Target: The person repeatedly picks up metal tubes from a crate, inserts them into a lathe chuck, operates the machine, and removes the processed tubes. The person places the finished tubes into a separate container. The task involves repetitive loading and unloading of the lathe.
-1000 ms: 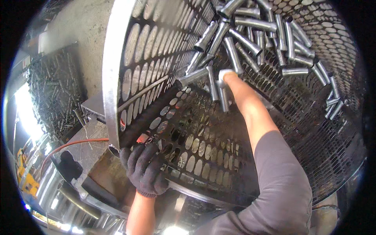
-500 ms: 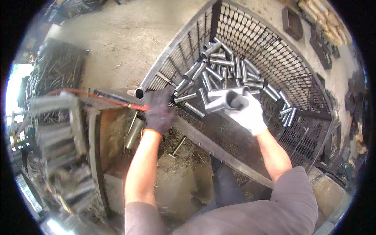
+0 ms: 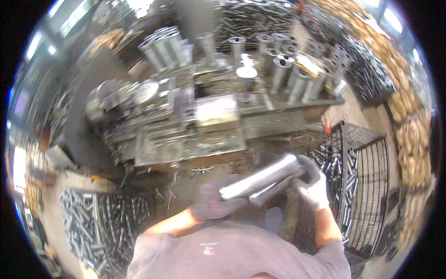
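Two shiny metal tubes [image 3: 267, 176] lie slantwise together in front of my chest, one partly behind the other. My right hand [image 3: 316, 188], in a white glove, is closed around their upper right end. My left hand [image 3: 213, 200], in a dark glove, is at the lower left end of the tubes and seems to touch the nearer one. Motion smears this glove and its fingers are mostly hidden, so its grip cannot be made out.
A lathe-like machine [image 3: 186, 144] stands ahead, with upright metal tubes [image 3: 281, 74] along its back ledge. A mesh crate [image 3: 371, 186] of small tubes stands at the right. More tubes fill a bin [image 3: 83, 228] at the lower left. Metal shavings litter the machine's bed.
My view has swung from the mesh crate to the machine. The tubes came along in my right hand. My left hand has left the red-tipped hose and is now at the tubes' other end.
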The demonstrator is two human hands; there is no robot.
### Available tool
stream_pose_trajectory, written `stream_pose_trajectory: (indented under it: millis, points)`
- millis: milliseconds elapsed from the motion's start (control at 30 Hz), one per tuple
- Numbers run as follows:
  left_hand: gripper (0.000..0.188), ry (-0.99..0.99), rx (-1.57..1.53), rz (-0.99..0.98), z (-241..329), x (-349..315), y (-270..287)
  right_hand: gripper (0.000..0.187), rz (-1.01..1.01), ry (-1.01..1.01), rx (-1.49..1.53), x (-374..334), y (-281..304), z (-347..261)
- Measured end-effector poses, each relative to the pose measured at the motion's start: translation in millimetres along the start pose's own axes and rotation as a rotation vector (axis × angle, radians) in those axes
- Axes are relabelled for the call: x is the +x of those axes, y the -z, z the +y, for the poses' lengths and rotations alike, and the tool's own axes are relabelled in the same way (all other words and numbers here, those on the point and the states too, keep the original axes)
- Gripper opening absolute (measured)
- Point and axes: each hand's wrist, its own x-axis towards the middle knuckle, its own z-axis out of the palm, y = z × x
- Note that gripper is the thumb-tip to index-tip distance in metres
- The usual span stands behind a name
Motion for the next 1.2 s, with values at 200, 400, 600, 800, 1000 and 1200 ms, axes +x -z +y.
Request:
stream_pose_trajectory:
  millis: [200, 400, 600, 800, 1000, 1200]
  points:
    - [0.052, 0.028, 0.297, 0.582, 4.2, -120.6, 217.5, 0.065, -0.432, 0.775, -0.124, 47.4, -134.6, -137.6]
    - [0.047, 0.167, 0.730, 0.698, -34.8, -71.0, 292.4, 0.066, -0.462, 0.924, -0.277, 109.9, -230.6, -199.8]
    - [0.058, 0.335, 0.811, 0.413, -81.1, 27.7, 314.7, 0.060, -0.687, 0.950, -0.487, 148.0, -254.3, -236.9]
    - [0.064, 0.543, 0.729, 0.164, -103.0, 58.0, 324.1, 0.054, -0.728, 0.858, -0.368, 208.9, -230.6, -312.2]
    - [0.094, 0.229, 0.715, 0.193, -123.5, 28.4, 368.1, 0.064, -0.602, 0.762, -0.397, 332.9, -312.4, -370.2]
    - [0.096, 0.380, 1.434, 0.375, -174.1, 79.5, 497.6, 0.027, -1.381, 0.299, -0.914, 438.3, -415.4, -334.7]
